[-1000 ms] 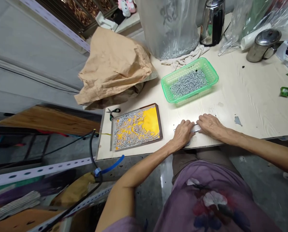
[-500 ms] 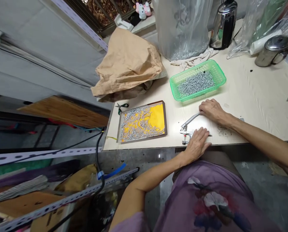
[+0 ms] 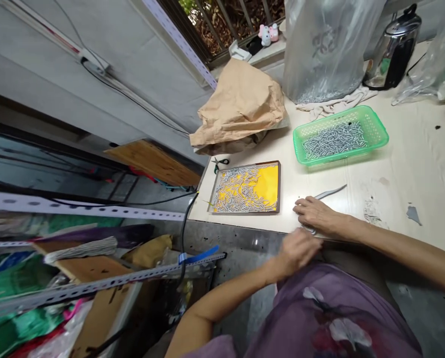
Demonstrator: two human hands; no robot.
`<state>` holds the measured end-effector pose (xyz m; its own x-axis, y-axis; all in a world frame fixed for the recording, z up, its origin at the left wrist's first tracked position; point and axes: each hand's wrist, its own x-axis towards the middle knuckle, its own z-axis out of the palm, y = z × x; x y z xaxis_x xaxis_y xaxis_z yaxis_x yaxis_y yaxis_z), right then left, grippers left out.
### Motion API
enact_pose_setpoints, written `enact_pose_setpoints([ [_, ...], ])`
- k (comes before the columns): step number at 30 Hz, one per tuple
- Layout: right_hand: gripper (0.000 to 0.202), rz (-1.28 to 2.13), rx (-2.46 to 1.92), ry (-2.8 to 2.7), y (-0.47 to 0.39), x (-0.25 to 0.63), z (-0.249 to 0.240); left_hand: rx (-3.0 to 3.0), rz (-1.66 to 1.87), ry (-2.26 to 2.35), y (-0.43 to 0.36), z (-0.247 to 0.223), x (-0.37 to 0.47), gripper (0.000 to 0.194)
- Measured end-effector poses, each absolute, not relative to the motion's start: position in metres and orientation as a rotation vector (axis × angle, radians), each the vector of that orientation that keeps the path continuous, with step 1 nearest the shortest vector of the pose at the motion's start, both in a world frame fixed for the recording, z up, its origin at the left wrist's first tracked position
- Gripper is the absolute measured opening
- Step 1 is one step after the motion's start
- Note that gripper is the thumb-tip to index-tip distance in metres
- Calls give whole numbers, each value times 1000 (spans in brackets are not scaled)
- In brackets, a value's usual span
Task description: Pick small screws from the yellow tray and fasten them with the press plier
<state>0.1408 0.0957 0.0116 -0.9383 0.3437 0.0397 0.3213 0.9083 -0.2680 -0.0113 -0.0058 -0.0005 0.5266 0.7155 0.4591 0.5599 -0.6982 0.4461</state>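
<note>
A spring-loaded metal hand tool lies at the table's front edge; its curved grey handle [image 3: 331, 192] sticks out to the right beyond my right hand. My right hand [image 3: 321, 217] is bent over the tool's middle, fingers curled down around it and covering most of it. A small metal part shows under the palm. My left hand [image 3: 299, 249] is just below, at the table edge, smeared by motion. Its fingers look curled, and whatever they may hold is hidden. To the left is a shallow tray [image 3: 279, 186] with a yellow bottom, strewn with small silvery metal pins [image 3: 240, 199].
A green plastic basket [image 3: 300, 156] of similar pins stands behind my hands. Green-handled scissors [image 3: 220, 163] lie at the table's left corner. Further back are a brown paper bag [image 3: 244, 109], a large clear plastic bag [image 3: 326, 49] and a metal kettle [image 3: 394, 47].
My right hand has moved from the handle's end onto the tool's body, and the tool now points differently. My left hand has come off the tabletop toward the edge. The view has shifted left.
</note>
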Motion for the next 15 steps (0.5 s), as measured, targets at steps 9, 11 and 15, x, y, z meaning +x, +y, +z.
enact_pose_setpoints([
  [9, 26, 596, -573, -2204, 103, 157, 2, 2343, 122, 2032, 82, 8, -120, 15],
  [11, 26, 480, -756, -2081, 126, 164, 21, 2390, 33, 1965, 88, 6, -123, 16],
  [15, 27, 236, -1199, -2040, 174, 185, 66, 2438, 13, 1861, 93, 7, -125, 19],
])
